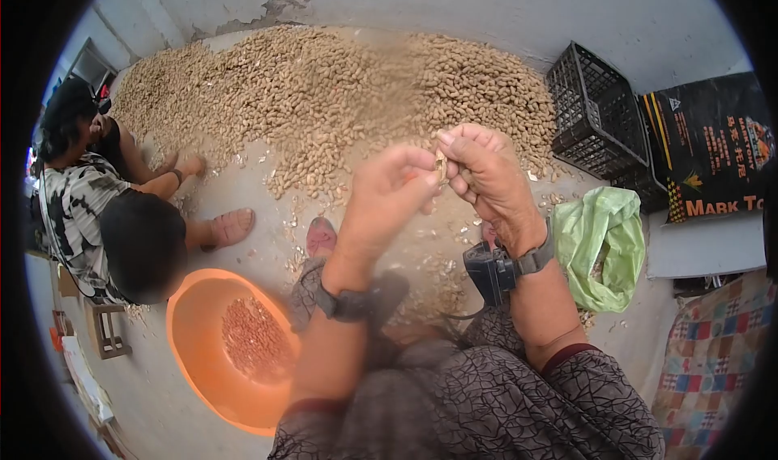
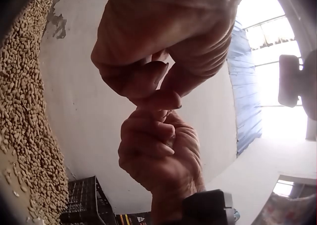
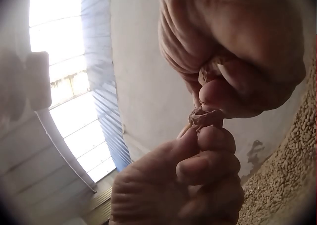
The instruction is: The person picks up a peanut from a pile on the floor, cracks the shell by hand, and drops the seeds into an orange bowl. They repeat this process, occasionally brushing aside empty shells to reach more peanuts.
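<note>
Both hands meet over the floor in the head view and pinch one peanut pod (image 1: 440, 168) between their fingertips. Its shell looks cracked in the right wrist view, where the pod (image 3: 204, 117) spans the two hands. My left hand (image 1: 391, 201) holds it with thumb and fingers from one side. From the other side my right hand (image 1: 490, 172) pinches it, and a second peanut pod (image 3: 210, 70) is tucked in its curled fingers. In the left wrist view the fingers hide the pod. A big heap of unshelled peanuts (image 1: 316, 79) lies beyond the hands.
An orange tub (image 1: 186, 338) with red peanut kernels (image 1: 253, 338) stands at the left. Another person (image 1: 81, 192) sits beyond it, hands near the heap. To the right are a green bag (image 1: 596, 233), black crates (image 1: 596, 107) and a black printed sack (image 1: 713, 148). Shell bits litter the floor.
</note>
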